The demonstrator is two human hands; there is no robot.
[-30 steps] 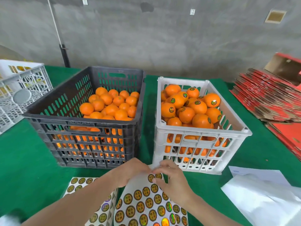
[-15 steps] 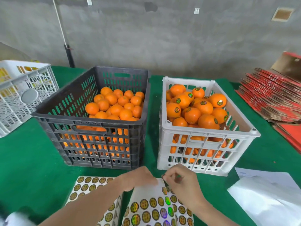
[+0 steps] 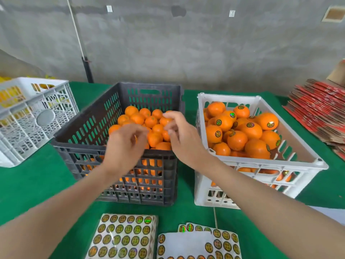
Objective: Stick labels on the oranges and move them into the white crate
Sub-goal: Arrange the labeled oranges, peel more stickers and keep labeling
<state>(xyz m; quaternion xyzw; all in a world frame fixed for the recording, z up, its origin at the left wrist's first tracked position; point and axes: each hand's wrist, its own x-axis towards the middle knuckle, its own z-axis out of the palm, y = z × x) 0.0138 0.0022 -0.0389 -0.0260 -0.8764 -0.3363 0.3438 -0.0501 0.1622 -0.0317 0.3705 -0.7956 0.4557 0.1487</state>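
Observation:
Unlabelled oranges (image 3: 151, 121) fill the dark crate (image 3: 78, 144) at the centre. Oranges with round labels (image 3: 250, 129) are heaped in the white crate (image 3: 261, 161) to its right. My left hand (image 3: 125, 144) hovers over the dark crate's near rim with loosely curled fingers and holds nothing. My right hand (image 3: 179, 135) is just above the oranges at the crate's right side, thumb and fingertips pinched together on what looks like a small label. Two label sheets lie near me: a full sheet (image 3: 123, 238) and a partly stripped sheet (image 3: 197, 242).
A second white crate (image 3: 37, 109) stands at the far left on the green table. Stacked red cardboard (image 3: 317, 113) lies at the right edge. White paper (image 3: 326, 212) shows behind my right forearm. A grey wall closes off the back.
Both hands have left the label sheet and risen forward to the dark crate. The right hand had pinched at the sheet's top edge; the sheet now lies flat.

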